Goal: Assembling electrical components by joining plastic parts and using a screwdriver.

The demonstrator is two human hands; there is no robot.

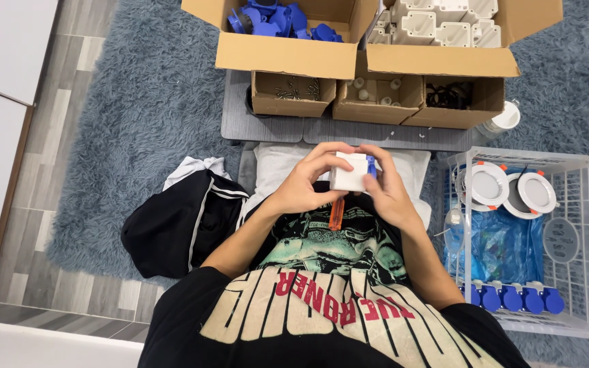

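**Both hands closed on a small white housing, held above the lap**

The left hand (305,184) grips a white box-shaped housing (349,172) from its left side, fingers curled over the top edge. The right hand (390,191) closes on the opposite side, where a small blue part (371,165) sits between its fingertips and the housing. An orange-handled screwdriver (335,212) hangs below the left palm, apparently pinned by the lower fingers; the exact hold cannot be seen.

Risks, as judged: the screwdriver looks loosely held and could slide out into the lap. The blue part is small and pinched at a corner, so a shift of grip could drop it into the shaggy grey rug (151,102), where it would be hard to find.

Room: beyond the hands lies a grey board (349,136) carrying open cardboard boxes (294,92), their flaps overhanging. Right of the right hand stands a white wire basket (584,204), its rim near the forearm. Left of the left hand lies dark clothing (172,232); space there is freer.
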